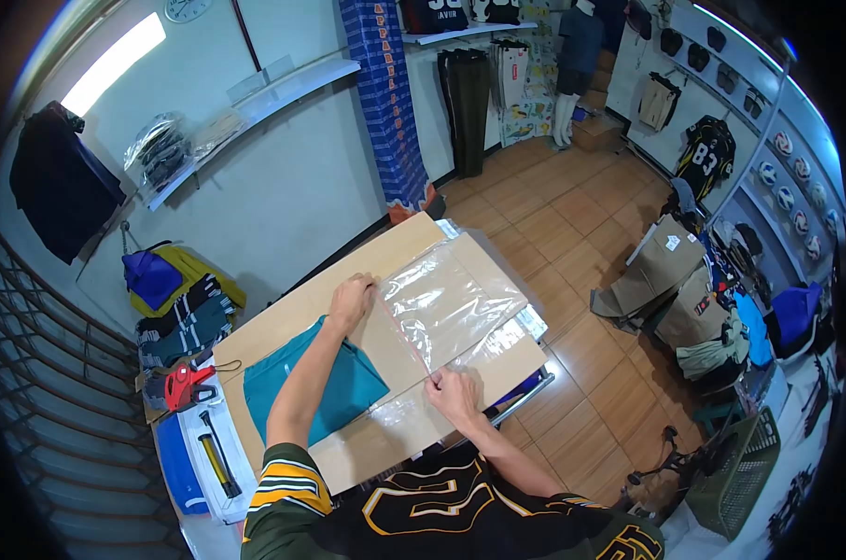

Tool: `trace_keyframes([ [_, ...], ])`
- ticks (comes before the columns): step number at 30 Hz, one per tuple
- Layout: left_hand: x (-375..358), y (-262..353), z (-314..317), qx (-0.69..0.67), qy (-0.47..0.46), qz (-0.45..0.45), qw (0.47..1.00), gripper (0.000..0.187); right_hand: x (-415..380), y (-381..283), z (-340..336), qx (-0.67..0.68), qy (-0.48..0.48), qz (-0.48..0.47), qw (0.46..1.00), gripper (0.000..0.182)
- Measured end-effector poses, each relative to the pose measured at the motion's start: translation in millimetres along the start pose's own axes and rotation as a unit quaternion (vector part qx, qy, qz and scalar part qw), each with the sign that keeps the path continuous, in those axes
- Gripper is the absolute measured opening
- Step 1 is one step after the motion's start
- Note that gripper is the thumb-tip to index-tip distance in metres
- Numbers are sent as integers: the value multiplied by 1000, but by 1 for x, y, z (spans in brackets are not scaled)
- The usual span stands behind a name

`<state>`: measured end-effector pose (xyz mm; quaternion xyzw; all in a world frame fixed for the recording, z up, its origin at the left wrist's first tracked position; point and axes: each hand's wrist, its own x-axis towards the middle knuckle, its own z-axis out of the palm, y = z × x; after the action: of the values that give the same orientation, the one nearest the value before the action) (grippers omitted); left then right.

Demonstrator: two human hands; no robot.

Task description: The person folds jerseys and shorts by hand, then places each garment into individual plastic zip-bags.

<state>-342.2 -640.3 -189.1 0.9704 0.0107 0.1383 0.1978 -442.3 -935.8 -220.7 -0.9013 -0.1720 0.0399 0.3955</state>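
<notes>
A clear plastic bag (441, 297) lies flat on a cardboard-topped table (241, 350), its surface wrinkled and shiny. My left hand (353, 301) pinches one end of its near edge, fingers closed. At the other end of that edge, my right hand (454, 393) also grips the plastic between thumb and fingers. A folded teal garment (339, 387) rests on the cardboard to the left, partly covered by my left forearm. More clear plastic shows under and beside the bag.
Left of the cardboard are a red tape dispenser (188, 385) and a yellow-black pump (216, 457). Folded clothes (185, 317) are stacked by the wall. A blue column (383, 112) stands behind the table. Clothing piles (693, 308) and a green crate (735, 476) are at right.
</notes>
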Motion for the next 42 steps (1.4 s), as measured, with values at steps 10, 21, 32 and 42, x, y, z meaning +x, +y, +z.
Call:
trace_keyframes([
  [10, -27, -27, -8, -6, 8, -36, 999, 21, -17, -23, 16, -21, -5, -43, 999, 24],
  [21, -104, -9, -56, -78, 80, -34, 993, 42, 2, -50, 2, -54, -34, -52, 997, 18],
  [32, -186, -13, -49, 46, 12, -103, 994, 75, 55, -49, 32, -74, -21, -142, 987, 19],
  [42, -144, 24, -17, 67, -44, 19, 997, 78, 59, -69, 13, -34, 17, -125, 991, 17],
])
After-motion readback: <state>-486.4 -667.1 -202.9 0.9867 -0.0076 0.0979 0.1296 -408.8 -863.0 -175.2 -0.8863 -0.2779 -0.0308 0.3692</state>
